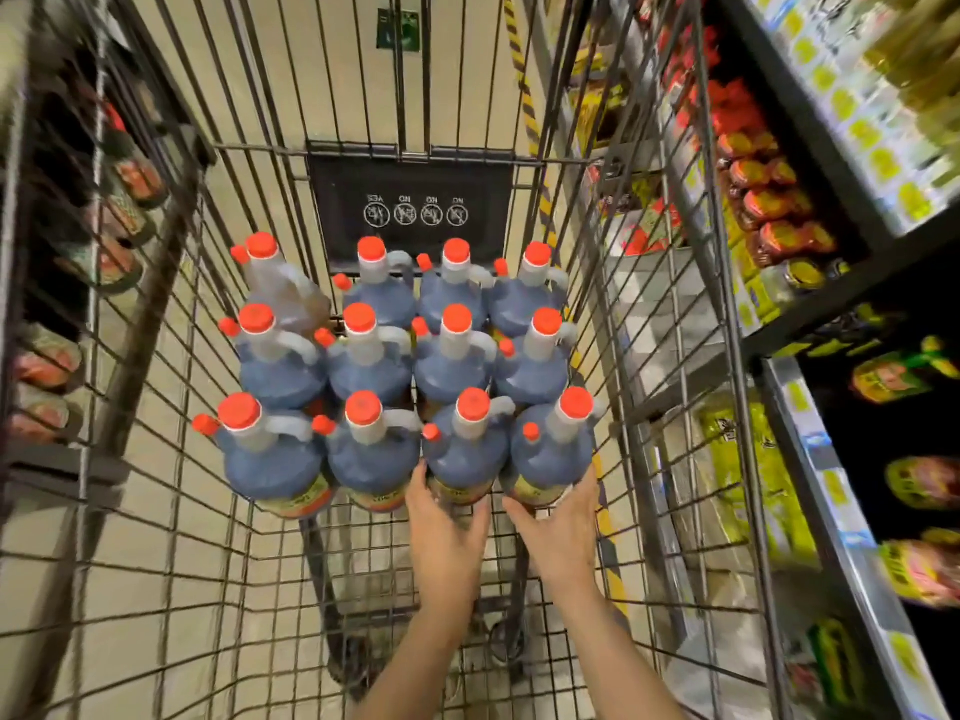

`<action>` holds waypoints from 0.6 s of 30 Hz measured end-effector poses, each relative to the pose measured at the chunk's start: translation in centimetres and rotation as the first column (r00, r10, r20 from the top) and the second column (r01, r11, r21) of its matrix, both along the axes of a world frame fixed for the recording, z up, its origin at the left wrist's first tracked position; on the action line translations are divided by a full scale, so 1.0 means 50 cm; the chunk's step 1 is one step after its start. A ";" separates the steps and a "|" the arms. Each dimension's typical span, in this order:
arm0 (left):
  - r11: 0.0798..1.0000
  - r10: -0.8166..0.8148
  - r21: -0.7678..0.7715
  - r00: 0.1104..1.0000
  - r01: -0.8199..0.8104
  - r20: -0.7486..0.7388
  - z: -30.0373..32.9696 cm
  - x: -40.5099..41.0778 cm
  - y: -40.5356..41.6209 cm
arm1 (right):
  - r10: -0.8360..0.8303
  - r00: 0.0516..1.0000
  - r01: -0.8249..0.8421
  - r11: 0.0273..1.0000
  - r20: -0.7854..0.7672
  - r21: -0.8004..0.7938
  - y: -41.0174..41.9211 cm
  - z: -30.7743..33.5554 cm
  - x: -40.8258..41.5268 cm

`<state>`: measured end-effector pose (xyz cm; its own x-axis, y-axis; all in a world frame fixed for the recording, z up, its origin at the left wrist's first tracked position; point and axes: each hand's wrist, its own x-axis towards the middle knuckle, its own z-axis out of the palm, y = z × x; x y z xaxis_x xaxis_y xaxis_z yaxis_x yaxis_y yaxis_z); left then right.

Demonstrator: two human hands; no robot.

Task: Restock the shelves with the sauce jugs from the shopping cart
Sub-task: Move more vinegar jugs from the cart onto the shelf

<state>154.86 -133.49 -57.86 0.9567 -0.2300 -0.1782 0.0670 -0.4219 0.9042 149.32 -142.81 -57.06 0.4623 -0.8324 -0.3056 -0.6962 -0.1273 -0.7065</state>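
Observation:
Several dark sauce jugs with red caps and clear handles stand in rows in the wire shopping cart (670, 283). One paler jug (278, 283) leans at the back left. My left hand (447, 527) grips the lower body of a front-row jug (465, 449). My right hand (558, 527) wraps around the base of the front right jug (553, 449). Both jugs stand on the cart floor. The shelves (810, 324) rise to the right of the cart.
The right shelves hold red-lidded jars (769, 200), yellow packs (748, 470) and labelled bottles (914, 480). Left of the cart is a rack of dark bottles (119, 210). A black child-seat flap (410, 205) sits at the cart's far end. Beige floor lies beneath.

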 end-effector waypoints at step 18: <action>0.966 0.213 -0.151 0.977 -0.211 -0.003 -0.051 -0.001 -0.062 | -0.303 0.935 0.326 0.939 0.182 -0.112 0.013 -0.018 0.031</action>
